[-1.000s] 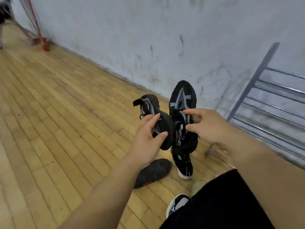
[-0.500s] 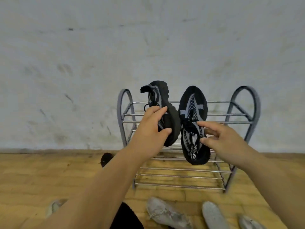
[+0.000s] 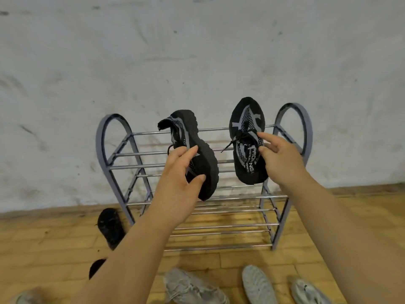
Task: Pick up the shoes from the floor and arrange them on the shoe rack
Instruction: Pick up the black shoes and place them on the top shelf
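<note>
**Head view:** A person holds a pair of black-and-grey sneakers up in front of a grey metal shoe rack (image 3: 114, 167). The rack stands against a scuffed white wall (image 3: 197, 51) on a wooden floor (image 3: 54, 242).

The left hand (image 3: 177, 174) has its grip clamped on the left sneaker (image 3: 205, 165), thumb on the edge of the sole and fingers over the upper. The shoe is turned on its side with the sole to the right and its opening at the top, level with the rack's upper rails.

The right hand (image 3: 280, 156) pinches the right sneaker (image 3: 245, 119) at the tongue and laces. Its grip is closed on the shoe, whose upper faces the camera, toe up, before the right half of the rack.

Half a second ago the two sneakers hung side by side, touching, at the middle of the rack. Now they are apart, with bare rails showing between them, and the right one has moved out towards the rack's right arch. A second ago the camera looked along the wall, with the rack at the right edge of the view.

A black shoe (image 3: 110, 227) lies on the floor just left of the rack. Three grey shoes (image 3: 192, 286) lie nearer the camera.
</note>
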`<state>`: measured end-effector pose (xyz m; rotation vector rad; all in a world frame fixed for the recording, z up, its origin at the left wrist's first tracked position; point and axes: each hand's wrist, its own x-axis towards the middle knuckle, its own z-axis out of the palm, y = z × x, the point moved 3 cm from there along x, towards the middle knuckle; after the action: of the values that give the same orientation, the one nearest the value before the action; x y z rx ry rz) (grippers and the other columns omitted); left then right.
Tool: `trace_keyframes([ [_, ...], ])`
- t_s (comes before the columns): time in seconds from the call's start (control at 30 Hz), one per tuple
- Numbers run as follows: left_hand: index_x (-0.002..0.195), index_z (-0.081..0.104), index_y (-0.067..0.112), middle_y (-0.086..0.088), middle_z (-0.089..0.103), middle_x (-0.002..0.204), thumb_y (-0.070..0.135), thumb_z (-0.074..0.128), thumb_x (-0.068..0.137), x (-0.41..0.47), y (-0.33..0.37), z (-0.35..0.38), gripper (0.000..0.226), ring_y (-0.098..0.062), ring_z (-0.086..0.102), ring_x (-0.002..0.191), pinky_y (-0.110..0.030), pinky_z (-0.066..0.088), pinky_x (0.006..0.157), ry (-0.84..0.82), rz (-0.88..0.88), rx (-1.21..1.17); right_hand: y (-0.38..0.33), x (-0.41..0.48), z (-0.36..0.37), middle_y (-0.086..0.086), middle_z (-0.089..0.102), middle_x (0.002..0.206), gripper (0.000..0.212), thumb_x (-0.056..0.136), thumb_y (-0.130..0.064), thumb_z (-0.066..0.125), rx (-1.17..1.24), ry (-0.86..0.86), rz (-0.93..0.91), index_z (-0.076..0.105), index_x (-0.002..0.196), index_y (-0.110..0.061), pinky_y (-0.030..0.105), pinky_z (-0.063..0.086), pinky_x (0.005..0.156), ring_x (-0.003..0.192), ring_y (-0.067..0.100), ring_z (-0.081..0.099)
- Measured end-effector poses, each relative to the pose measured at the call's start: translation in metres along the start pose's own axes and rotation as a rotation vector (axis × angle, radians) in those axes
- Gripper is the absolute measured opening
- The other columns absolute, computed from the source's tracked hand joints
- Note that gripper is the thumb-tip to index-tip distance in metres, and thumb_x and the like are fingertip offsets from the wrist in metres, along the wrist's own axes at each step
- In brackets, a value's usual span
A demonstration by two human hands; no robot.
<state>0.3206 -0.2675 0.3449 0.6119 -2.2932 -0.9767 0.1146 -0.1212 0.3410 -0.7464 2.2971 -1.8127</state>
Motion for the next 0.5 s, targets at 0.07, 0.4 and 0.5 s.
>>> trace_keyframes([
  [0.07,0.155,0.039,0.031,0.019,0.032,0.151,0.014,0.067,0.098,0.007,-0.005,0.001,0.066,0.003,0.035,0.13,-0.024,0.036,0.117,0.015,-0.013,0.005,0.002,0.015,0.008,-0.006,0.069,0.12,0.039,0.104,-0.012,0.052,0.025,0.028,0.008,0.062,0.136,-0.033,0.033,0.057,0.094,0.108,0.009,0.066],
  [0.4,0.155,0.039,0.032,0.024,0.031,0.147,0.016,0.067,0.098,0.034,-0.026,0.007,0.065,0.001,0.033,0.137,-0.035,0.042,0.117,0.01,-0.013,-0.031,0.002,0.058,0.041,0.0,0.065,0.123,0.036,0.106,-0.031,0.04,-0.186,0.13,0.015,0.064,0.13,-0.022,0.038,0.046,0.098,0.116,0.023,0.059],
  [0.5,0.154,0.04,0.033,0.025,0.032,0.145,0.016,0.067,0.098,0.036,-0.03,0.005,0.064,0.001,0.035,0.136,-0.033,0.042,0.117,-0.007,0.0,-0.026,0.005,0.053,0.044,-0.007,0.057,0.115,0.038,0.108,-0.032,0.032,-0.247,0.089,0.0,0.062,0.127,-0.019,0.031,0.035,0.088,0.104,0.016,0.049],
])
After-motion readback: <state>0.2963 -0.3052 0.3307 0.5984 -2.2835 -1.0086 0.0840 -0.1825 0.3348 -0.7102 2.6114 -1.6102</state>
